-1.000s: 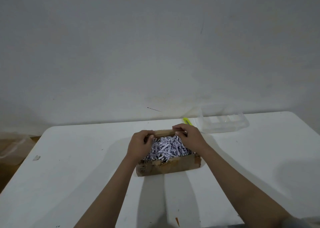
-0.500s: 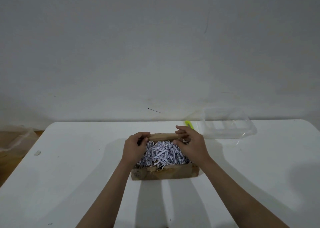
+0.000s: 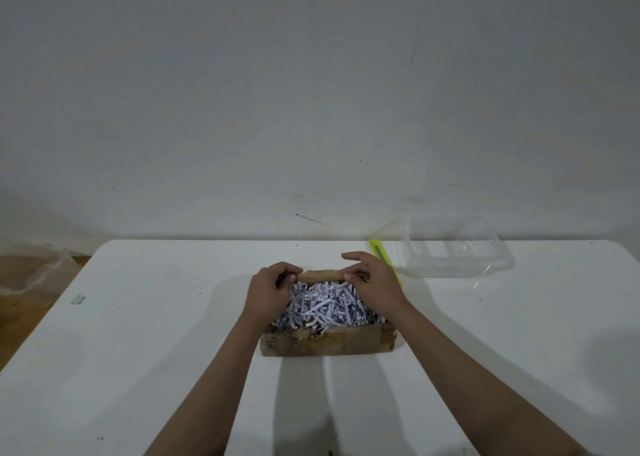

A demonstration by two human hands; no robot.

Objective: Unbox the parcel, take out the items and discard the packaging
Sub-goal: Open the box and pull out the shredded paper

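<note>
An open brown cardboard box [image 3: 325, 344] stands in the middle of the white table [image 3: 138, 351], filled to the top with shredded white and blue paper [image 3: 329, 308]. My left hand [image 3: 268, 293] curls over the left end of the box's far flap [image 3: 320, 276] and grips it. My right hand [image 3: 374, 280] pinches the right end of the same flap with thumb and fingers, the index finger stretched out above it. Any items under the paper are hidden.
A yellow-green utility knife [image 3: 381, 253] lies just behind my right hand. A clear plastic container [image 3: 450, 247] sits at the back right by the wall. A clear plastic bag [image 3: 31, 272] is off the table's left edge. A small scrap [image 3: 78, 299] lies at the left.
My right hand's fingers have loosened and lifted on the far flap, the index finger now stretched out. The left hand keeps its grip. The head camera has tilted, so the table shows lower in the frame.
</note>
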